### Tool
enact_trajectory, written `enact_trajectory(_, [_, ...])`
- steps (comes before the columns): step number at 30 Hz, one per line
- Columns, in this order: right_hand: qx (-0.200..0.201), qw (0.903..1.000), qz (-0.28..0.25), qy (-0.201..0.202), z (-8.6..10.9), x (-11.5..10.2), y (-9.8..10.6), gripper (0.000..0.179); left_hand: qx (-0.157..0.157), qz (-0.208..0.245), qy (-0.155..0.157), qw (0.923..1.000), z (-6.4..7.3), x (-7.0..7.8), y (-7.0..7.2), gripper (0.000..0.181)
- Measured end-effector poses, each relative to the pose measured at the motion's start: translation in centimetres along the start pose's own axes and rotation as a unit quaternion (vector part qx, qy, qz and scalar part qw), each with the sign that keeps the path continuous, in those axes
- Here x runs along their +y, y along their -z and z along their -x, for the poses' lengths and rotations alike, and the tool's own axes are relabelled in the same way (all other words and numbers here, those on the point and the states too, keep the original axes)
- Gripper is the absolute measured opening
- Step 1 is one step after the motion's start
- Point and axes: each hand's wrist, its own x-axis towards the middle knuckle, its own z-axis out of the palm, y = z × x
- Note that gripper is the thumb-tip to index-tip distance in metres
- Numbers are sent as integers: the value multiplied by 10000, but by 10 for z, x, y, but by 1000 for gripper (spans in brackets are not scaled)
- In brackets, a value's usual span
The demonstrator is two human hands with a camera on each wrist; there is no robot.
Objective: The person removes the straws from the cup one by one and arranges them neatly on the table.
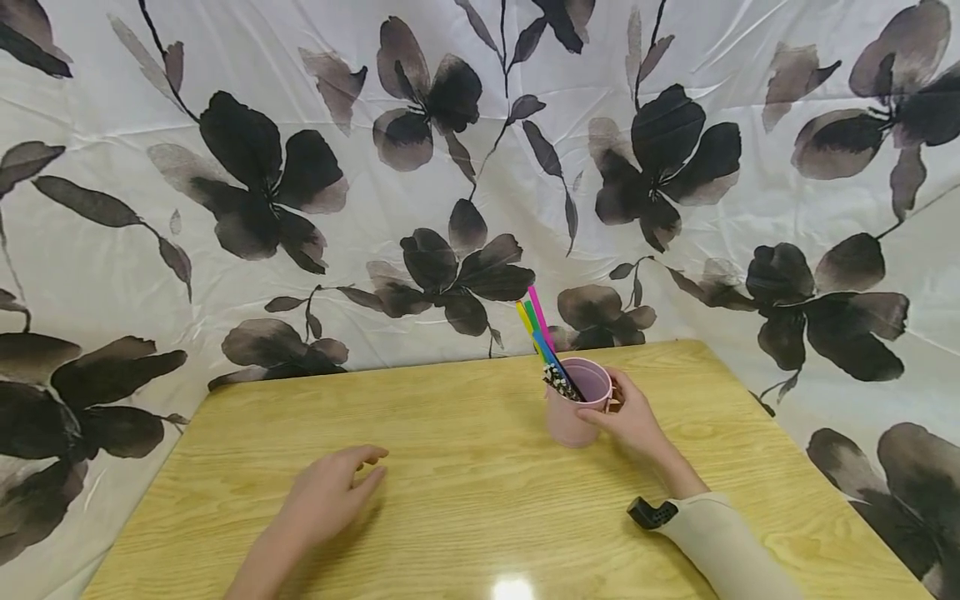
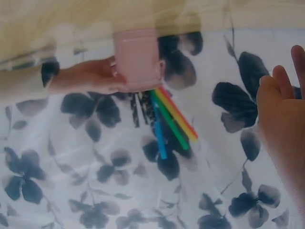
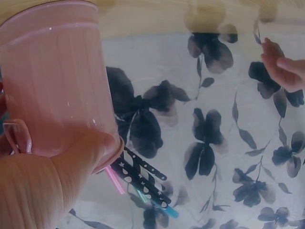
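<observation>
A pink metal pail (image 1: 572,427) with small side loops stands at the right of the table. My right hand (image 1: 633,421) grips it by the side, thumb near the rim; in the right wrist view the thumb (image 3: 83,155) presses against the pail's wall just by the lip. Out of the pail lean several plain coloured sticks (image 1: 536,321) in yellow, green, blue and pink, plus black-and-white patterned straws (image 3: 140,176). My left hand (image 1: 322,492) holds nothing, hovering low over the table's left half with its fingers loosely bent.
The wooden table (image 1: 450,500) has a pale yellow grain. A white cloth with dark flowers (image 1: 450,183) hangs behind it and along both sides. A black wrist device (image 1: 651,513) sits at the right sleeve cuff. Both wrist views appear upside down.
</observation>
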Motion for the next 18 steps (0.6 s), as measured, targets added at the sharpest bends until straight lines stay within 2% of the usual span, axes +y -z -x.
enact_trajectory(8, [-41,9999,70,73,-3,-4,-14,72,37,21,-312,9995,-27,26,0,35])
enact_trajectory(12, [-103,9999,59,68,-4,-6,-20,71,238,75,-531,9983,-41,41,2,37])
enact_trajectory(18, [-157,9998,89,39,-6,-9,-28,73,595,-139,-945,9936,-62,67,8,26])
